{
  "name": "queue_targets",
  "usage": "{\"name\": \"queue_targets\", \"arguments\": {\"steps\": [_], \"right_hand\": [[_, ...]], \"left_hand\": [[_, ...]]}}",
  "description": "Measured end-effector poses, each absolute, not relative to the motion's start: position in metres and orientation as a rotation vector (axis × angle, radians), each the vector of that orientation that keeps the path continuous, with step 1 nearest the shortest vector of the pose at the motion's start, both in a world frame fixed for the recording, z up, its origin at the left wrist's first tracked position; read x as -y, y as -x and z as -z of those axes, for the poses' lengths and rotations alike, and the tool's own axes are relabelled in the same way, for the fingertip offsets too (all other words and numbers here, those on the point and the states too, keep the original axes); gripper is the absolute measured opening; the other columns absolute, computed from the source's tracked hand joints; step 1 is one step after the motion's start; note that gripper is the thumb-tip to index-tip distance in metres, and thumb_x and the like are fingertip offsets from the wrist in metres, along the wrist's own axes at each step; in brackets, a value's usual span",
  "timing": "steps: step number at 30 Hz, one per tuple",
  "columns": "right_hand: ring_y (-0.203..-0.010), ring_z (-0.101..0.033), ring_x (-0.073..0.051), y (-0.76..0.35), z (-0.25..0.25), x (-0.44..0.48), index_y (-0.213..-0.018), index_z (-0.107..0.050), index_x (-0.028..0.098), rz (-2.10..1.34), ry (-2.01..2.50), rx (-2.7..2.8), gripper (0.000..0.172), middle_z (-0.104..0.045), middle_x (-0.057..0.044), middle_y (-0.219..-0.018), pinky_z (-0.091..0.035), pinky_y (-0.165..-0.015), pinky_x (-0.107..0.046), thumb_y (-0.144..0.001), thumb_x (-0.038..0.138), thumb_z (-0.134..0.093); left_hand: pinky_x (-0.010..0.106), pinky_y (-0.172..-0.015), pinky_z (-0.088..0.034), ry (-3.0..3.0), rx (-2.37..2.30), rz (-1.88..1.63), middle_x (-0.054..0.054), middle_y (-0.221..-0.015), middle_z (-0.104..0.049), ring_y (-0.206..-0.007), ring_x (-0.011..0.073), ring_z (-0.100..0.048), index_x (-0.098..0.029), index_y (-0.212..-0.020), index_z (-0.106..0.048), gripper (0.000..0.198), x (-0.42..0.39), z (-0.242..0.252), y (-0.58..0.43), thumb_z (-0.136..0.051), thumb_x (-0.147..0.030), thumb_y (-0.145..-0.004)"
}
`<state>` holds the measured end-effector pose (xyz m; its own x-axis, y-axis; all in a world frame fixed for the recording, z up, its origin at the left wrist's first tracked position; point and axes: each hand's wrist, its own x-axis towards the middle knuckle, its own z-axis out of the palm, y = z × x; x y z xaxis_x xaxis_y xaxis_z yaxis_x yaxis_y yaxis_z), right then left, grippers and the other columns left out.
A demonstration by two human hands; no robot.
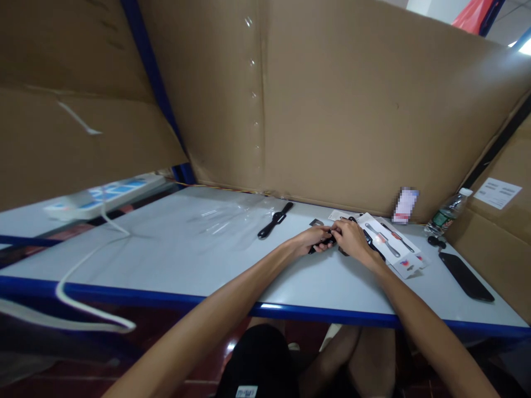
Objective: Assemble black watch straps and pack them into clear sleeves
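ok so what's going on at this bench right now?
A person sits at a white table walled in by cardboard. Left hand and right hand meet over a small black part, both gripping it; what it is exactly is hard to tell. A black strap lies apart to the left, printed cards just right of the hands, a phone and bottle farther right.

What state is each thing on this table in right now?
left hand, closed on the small black item
right hand, closed on the same item
loose black strap, lying flat, untouched
printed cards, flat, overlapping
water bottle, capped, tilted
phone, flat, screen dark
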<state>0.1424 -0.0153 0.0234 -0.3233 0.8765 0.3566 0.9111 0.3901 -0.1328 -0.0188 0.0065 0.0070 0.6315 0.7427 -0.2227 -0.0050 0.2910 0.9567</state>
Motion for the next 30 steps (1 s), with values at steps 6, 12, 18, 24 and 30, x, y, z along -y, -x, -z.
{"name": "queue_targets", "arguments": {"steps": [6,12,18,24,30], "right_hand": [[-0.094,-0.065,-0.019,-0.141,-0.025,0.017,-0.097,-0.072,0.02,0.139,1.56,2.275,0.014,-0.074,-0.007,-0.1,-0.04,-0.075,-0.026,-0.095,0.018,-0.059],[-0.092,-0.065,-0.019,-0.139,-0.026,0.019,-0.095,-0.071,0.02,0.133,1.562,2.263,0.012,-0.074,-0.007,-0.1,-0.039,-0.074,-0.026,-0.096,0.022,-0.059],[-0.092,-0.065,-0.019,-0.139,-0.027,0.019,-0.093,-0.071,0.02,0.164,1.554,2.26,0.012,-0.074,-0.007,-0.1,-0.04,-0.075,-0.027,-0.096,0.021,-0.059],[-0.094,-0.066,-0.02,-0.138,-0.028,0.021,-0.096,-0.071,0.02,0.17,1.595,2.247,0.012,-0.074,-0.008,-0.103,-0.041,-0.077,-0.027,-0.096,0.022,-0.059],[-0.09,-0.068,-0.021,-0.137,-0.027,0.02,-0.103,-0.07,0.021,0.089,1.625,2.199,0.015,-0.076,-0.007,-0.098,-0.042,-0.072,-0.027,-0.095,0.02,-0.059]], "left_hand": [[0.013,-0.038,-0.016,-1.209,-0.753,-0.578,-0.003,-0.061,-0.05,-0.039,0.0037,-0.033,-0.016,-0.098,-0.052,0.014,-0.004,-0.009,0.018,-0.048,-0.008,-0.087],[0.013,-0.037,-0.014,-1.231,-0.799,-0.56,-0.004,-0.057,-0.046,-0.037,0.0032,-0.028,-0.017,-0.091,-0.051,0.013,0.001,-0.016,0.018,-0.046,-0.007,-0.085],[0.013,-0.036,-0.013,-1.263,-0.848,-0.557,-0.006,-0.055,-0.044,-0.037,0.0035,-0.025,-0.018,-0.087,-0.05,0.009,0.004,-0.02,0.016,-0.048,-0.01,-0.084],[0.013,-0.036,-0.016,-1.279,-0.792,-0.603,-0.005,-0.057,-0.047,-0.038,0.0038,-0.029,-0.018,-0.088,-0.051,0.01,0.002,-0.014,0.015,-0.056,-0.013,-0.081],[0.014,-0.037,-0.015,-1.27,-0.787,-0.609,-0.004,-0.059,-0.049,-0.039,0.0041,-0.031,-0.018,-0.096,-0.052,0.014,-0.001,-0.008,0.014,-0.055,-0.013,-0.084]]}}
